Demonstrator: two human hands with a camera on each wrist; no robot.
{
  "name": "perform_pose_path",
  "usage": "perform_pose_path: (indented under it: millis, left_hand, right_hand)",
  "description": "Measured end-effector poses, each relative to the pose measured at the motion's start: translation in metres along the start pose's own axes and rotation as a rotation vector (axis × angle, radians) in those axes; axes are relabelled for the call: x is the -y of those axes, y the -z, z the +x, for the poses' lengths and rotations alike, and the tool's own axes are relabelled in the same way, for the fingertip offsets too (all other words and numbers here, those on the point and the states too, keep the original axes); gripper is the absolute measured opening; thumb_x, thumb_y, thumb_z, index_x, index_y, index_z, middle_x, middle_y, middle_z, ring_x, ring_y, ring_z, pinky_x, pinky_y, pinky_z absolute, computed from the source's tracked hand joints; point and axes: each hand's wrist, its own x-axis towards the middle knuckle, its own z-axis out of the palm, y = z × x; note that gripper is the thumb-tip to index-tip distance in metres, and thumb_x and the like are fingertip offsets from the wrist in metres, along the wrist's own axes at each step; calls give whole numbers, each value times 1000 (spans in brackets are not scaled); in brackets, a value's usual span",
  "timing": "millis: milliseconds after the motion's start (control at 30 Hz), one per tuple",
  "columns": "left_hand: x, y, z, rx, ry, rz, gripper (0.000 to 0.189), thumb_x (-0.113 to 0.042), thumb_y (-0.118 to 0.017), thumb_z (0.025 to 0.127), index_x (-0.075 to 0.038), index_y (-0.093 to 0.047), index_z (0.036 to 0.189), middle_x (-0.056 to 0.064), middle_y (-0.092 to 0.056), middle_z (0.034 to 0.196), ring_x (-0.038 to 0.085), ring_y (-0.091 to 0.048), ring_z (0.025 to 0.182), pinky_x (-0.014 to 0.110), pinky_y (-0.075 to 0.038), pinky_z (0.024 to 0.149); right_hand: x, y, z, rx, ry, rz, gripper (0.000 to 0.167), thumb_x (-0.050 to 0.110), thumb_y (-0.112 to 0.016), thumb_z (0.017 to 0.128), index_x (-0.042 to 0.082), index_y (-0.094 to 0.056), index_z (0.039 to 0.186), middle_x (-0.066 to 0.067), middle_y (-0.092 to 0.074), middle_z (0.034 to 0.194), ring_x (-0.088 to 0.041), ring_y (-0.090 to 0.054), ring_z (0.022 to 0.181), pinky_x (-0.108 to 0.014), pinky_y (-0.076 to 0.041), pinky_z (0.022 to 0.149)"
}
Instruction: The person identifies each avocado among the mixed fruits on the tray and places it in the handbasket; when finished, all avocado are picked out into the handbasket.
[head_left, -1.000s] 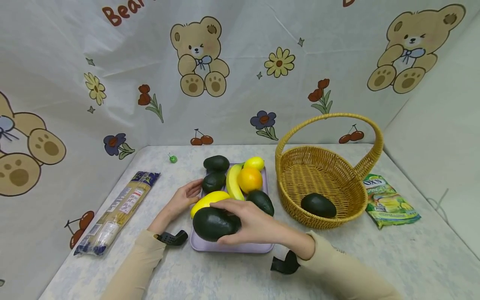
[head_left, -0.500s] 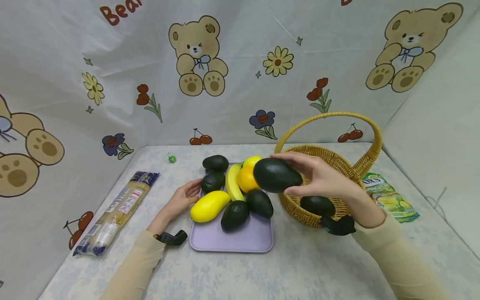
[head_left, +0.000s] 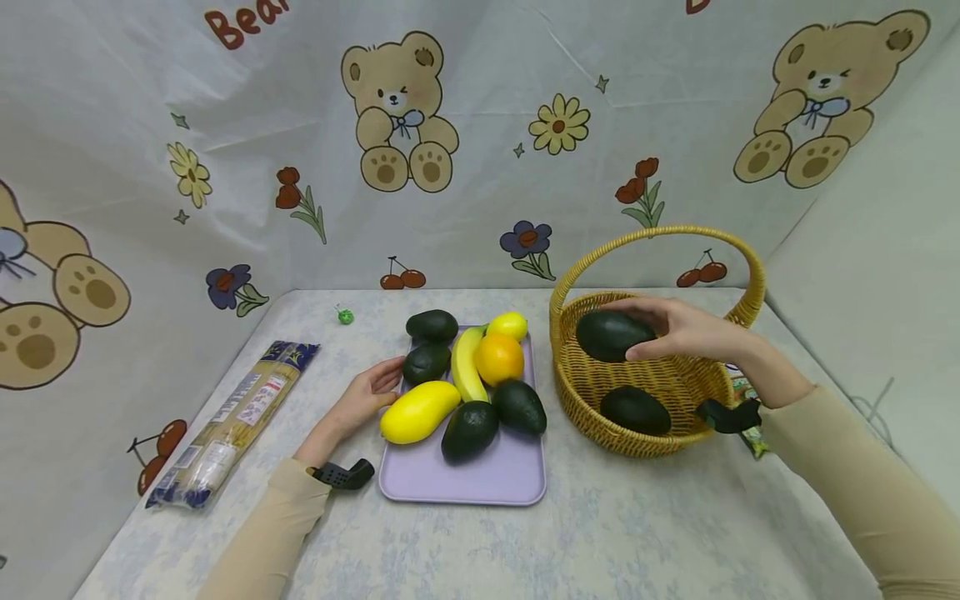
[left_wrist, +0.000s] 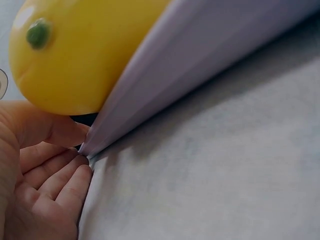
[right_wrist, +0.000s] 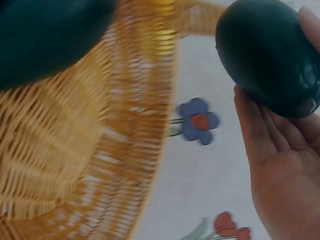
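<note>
My right hand (head_left: 690, 329) grips a dark green avocado (head_left: 613, 335) over the wicker basket (head_left: 567, 398). Inside the basket lies another avocado (head_left: 636, 409). At the left side of the lilac tray (head_left: 465, 487), my left hand (head_left: 362, 406) pinches the rim; in the left wrist view the thumb is above the edge and the fingers beneath, close to a yellow mango (left_wrist: 85, 55). The tray also bears several avocados (head_left: 470, 431), a banana (head_left: 467, 364), an orange (head_left: 500, 360) and a lemon (head_left: 507, 325).
A pack of spaghetti (head_left: 238, 421) lies on the table left of the tray. Behind the right forearm, a green packet (head_left: 753, 440) is mostly covered. The basket's tall handle (head_left: 652, 234) arches over it. A small green object (head_left: 345, 316) sits at the back left.
My right hand has carried the avocado from above the tray rightward to over the basket. My left hand has stayed at the tray's edge.
</note>
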Motion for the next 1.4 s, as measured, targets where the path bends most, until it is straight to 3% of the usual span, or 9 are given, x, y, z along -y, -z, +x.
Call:
perform_pose_path:
  millis: [200, 433, 700, 1067, 1267, 1400]
  left_hand:
    - [9, 1, 3, -2, -4, 1, 64, 12, -49, 87, 6, -24, 146, 23, -24, 150, 33, -27, 136, 36, -31, 107]
    - [9, 0, 4, 2, 0, -15, 64, 14, -48, 87, 6, -25, 146, 23, -25, 150, 32, -28, 136, 34, -31, 107]
    - [9, 2, 5, 4, -9, -8, 64, 14, -47, 87, 6, -25, 145, 23, -25, 150, 32, -28, 136, 34, -32, 106]
    - [9, 4, 3, 4, -12, -3, 63, 13, -47, 87, 7, -25, 145, 24, -27, 149, 32, -30, 135, 32, -34, 105]
    - [9, 4, 2, -5, -12, 0, 63, 12, -48, 87, 7, -25, 145, 24, -27, 149, 33, -30, 135, 33, -34, 105]
    - [10, 3, 2, 9, -4, -11, 63, 12, -48, 87, 6, -25, 146, 24, -25, 149, 33, -29, 135, 35, -33, 106]
  right_hand:
    - [-21, -5, 16, 111, -43, -21, 66, 27, -73, 83, 16, -44, 141, -7, -42, 142, -26, -43, 122, -47, -41, 97]
    - [-26, -17, 29, 219, -60, -113, 73, 28, -75, 80, 7, -42, 142, -16, -43, 139, -33, -43, 123, -49, -40, 98]
    - [-29, -26, 36, 305, -63, -142, 74, 26, -75, 80, 0, -41, 141, -17, -42, 140, -36, -39, 125, -55, -36, 100]
    - [-28, -33, 38, 337, -92, -207, 76, 30, -75, 79, 3, -41, 141, -19, -42, 140, -42, -36, 127, -61, -33, 100]
    - [-24, -31, 41, 338, -90, -184, 74, 27, -74, 81, -1, -41, 141, -20, -42, 141, -40, -38, 128, -57, -34, 102]
    - [-14, -28, 34, 269, -68, -164, 70, 21, -72, 83, -5, -40, 139, -24, -43, 139, -42, -41, 126, -55, -37, 102]
